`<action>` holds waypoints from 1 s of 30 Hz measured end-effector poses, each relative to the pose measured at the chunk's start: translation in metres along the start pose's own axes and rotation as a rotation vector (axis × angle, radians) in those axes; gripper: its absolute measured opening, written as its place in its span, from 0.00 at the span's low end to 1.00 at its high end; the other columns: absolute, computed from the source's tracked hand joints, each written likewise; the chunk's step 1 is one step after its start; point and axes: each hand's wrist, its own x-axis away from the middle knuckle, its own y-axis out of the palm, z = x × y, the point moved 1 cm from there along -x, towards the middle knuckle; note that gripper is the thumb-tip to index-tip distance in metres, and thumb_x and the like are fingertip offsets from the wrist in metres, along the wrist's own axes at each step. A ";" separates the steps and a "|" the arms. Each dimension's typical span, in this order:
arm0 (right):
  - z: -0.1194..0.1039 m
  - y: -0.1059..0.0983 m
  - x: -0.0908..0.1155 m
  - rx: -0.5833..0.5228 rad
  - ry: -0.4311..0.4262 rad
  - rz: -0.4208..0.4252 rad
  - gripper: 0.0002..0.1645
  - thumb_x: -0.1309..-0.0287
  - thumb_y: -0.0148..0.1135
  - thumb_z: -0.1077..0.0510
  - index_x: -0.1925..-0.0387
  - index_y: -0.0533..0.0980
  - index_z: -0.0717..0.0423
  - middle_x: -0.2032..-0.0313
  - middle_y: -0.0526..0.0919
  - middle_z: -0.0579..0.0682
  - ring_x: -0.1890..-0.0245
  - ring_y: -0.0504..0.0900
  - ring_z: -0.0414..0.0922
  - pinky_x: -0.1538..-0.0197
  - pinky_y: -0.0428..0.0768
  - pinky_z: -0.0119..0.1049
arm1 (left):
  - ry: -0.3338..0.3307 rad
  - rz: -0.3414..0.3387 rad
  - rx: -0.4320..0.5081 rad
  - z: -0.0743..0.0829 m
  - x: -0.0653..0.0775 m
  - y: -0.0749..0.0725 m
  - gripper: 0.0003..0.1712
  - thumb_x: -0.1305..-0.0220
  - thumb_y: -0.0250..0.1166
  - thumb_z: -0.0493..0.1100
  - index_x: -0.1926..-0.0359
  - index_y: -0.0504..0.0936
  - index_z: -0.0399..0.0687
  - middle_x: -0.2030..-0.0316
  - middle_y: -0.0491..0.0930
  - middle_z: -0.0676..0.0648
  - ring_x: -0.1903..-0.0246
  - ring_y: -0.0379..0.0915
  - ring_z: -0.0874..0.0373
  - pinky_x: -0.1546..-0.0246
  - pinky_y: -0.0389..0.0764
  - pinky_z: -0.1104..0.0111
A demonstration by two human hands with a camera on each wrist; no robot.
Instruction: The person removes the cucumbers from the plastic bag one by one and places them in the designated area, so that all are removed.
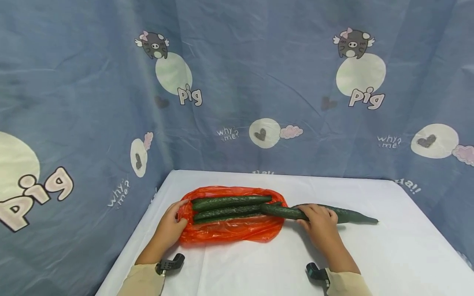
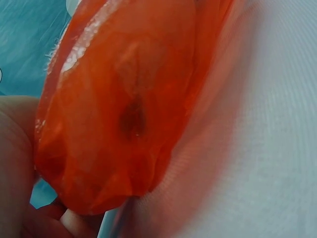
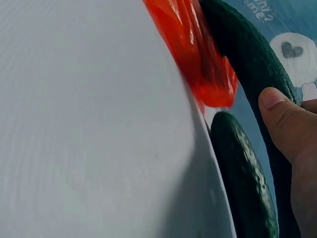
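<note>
An orange-red plastic bag (image 1: pixel 237 236) lies spread on the table, its mouth facing up, with two dark green cucumbers (image 1: pixel 231 201) side by side in it. At the bag's left end my left hand (image 1: pixel 171 226) grips the edge; in the left wrist view the fingers (image 2: pixel 79 223) curl beneath the plastic (image 2: pixel 99 163). My right hand (image 1: pixel 321 228) holds another cucumber (image 1: pixel 283 212), thumb on its near side, and this cucumber's left end overlaps the bag's right rim. One more cucumber (image 3: pixel 242 173) lies on the table under the held one, its tapered tip pointing right.
A white cloth covers the table (image 1: pixel 244 271). Blue printed curtains (image 1: pixel 237 82) hang behind it and along the left side. Small dark wrist cameras (image 1: pixel 172 263) sit on both wrists, next to beige sleeves (image 1: pixel 349 283).
</note>
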 end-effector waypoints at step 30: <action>0.044 -0.028 0.031 0.043 0.190 -0.100 0.28 0.35 0.70 0.54 0.34 0.77 0.51 0.39 0.80 0.58 0.34 0.70 0.62 0.36 0.52 0.74 | -0.006 -0.012 -0.012 -0.001 0.001 -0.001 0.37 0.34 0.54 0.30 0.23 0.67 0.45 0.26 0.65 0.37 0.28 0.63 0.38 0.33 0.72 0.41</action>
